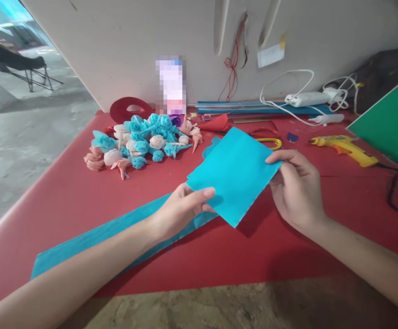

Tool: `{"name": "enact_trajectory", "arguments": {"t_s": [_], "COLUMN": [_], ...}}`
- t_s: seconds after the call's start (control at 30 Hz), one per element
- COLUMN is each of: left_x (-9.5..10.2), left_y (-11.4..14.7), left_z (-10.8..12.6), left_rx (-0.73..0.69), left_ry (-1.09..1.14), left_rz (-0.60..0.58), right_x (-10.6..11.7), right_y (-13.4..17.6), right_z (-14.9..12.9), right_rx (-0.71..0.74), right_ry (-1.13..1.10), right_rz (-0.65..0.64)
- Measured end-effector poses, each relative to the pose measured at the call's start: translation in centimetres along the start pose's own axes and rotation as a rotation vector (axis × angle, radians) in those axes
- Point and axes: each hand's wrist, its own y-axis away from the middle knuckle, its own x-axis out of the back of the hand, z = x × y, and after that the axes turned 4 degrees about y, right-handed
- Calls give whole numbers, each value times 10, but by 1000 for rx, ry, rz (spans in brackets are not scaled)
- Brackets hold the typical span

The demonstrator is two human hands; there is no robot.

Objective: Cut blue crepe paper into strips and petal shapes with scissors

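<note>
Pale wall [116, 55] behind red table [65, 196]; grey floor [61, 123], dark chair [8, 54] left (brighter beyond).

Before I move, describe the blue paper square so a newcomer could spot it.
Find the red tabletop, then the left hand and right hand above it. They hold the blue paper square, compact where the blue paper strip below is long.

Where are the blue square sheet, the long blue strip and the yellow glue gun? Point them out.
Blue square sheet [235, 176], head view: the middle of its upward face.
Long blue strip [82, 245], head view: its flat surface, towards the picture's left.
Yellow glue gun [349, 147], head view: the middle of its body.
</note>
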Motion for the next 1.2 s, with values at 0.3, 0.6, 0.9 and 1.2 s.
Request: {"name": "enact_trajectory", "arguments": {"t_s": [0.3, 0.6, 0.9, 1.2], "left_x": [3, 3, -2, -8], "left_y": [1, 5, 11, 18], "left_z": [16, 43, 42, 48], "left_rx": [-113, -393, -654, -525], "left_ry": [-659, -1315, -1361, -1267], "left_rz": [260, 125, -40, -136], "right_x": [5, 13, 13, 12], "right_y": [-4, -15, -8, -6], "right_z": [-9, -6, -1, 5], "right_rx": [-124, -143, -143, -194], "right_ry": [-72, 68, 168, 78], "right_rz": [-138, -468, -400, -441]}}
